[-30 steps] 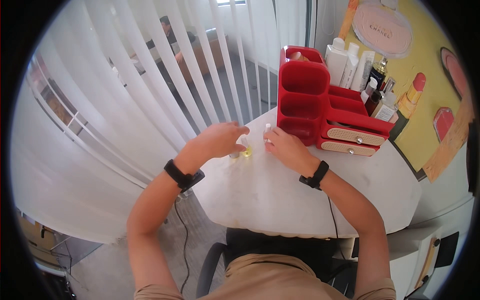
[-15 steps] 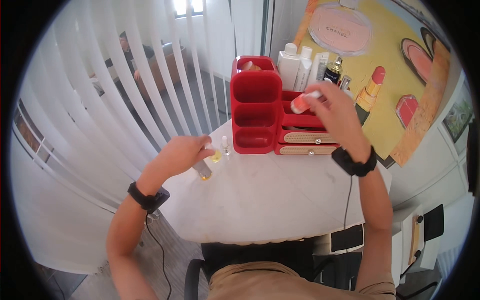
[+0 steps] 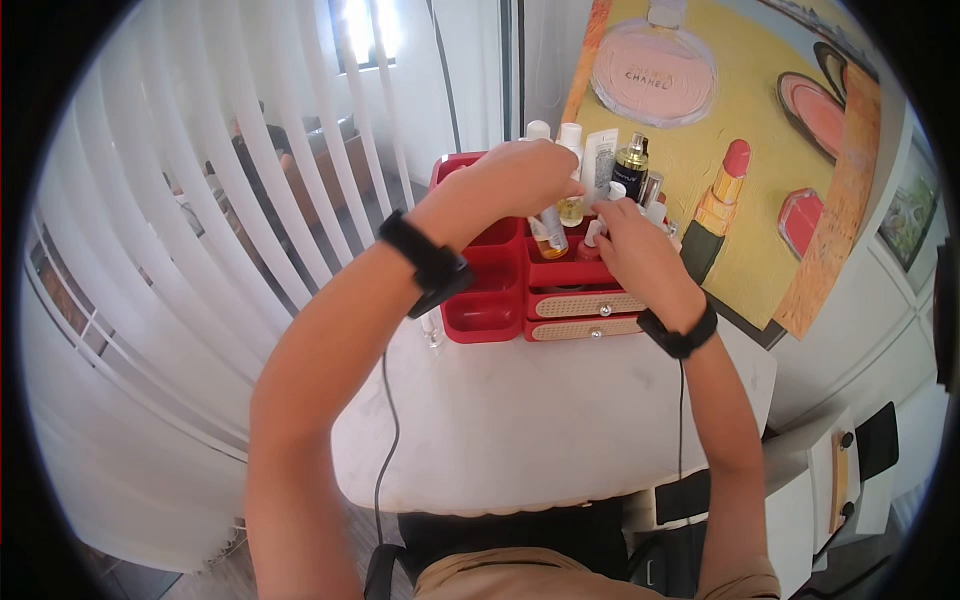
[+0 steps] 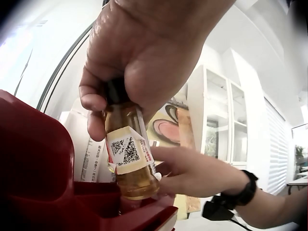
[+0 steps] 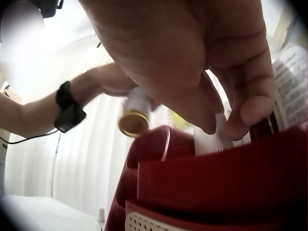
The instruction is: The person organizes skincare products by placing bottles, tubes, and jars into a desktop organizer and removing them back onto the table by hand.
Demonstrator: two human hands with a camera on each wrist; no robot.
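Note:
My left hand (image 3: 520, 180) is over the red organizer (image 3: 485, 318). It grips an amber bottle (image 4: 127, 149) with a dark cap and a QR-code label, tilted with its base down. A small yellow bottle (image 3: 571, 211) hangs under the same hand, beside the amber one. My right hand (image 3: 648, 255) reaches into an upper compartment of the organizer. Its thumb and fingers pinch the whitish cap (image 5: 222, 129) of a small pink bottle (image 3: 588, 250) that sits in that compartment, partly hidden by the front wall.
A small clear bottle (image 3: 432, 332) stands on the white table (image 3: 540, 430), left of the organizer. Behind the compartments are a white tube (image 3: 600, 160), a dark spray bottle (image 3: 630, 168) and several other bottles. A painted board (image 3: 740, 200) leans behind. White vertical blinds (image 3: 200, 250) hang at the left.
My right hand has brought the pink bottle from the table into the organizer. My left hand has lifted the amber and yellow bottles off the table, up and right to the organizer.

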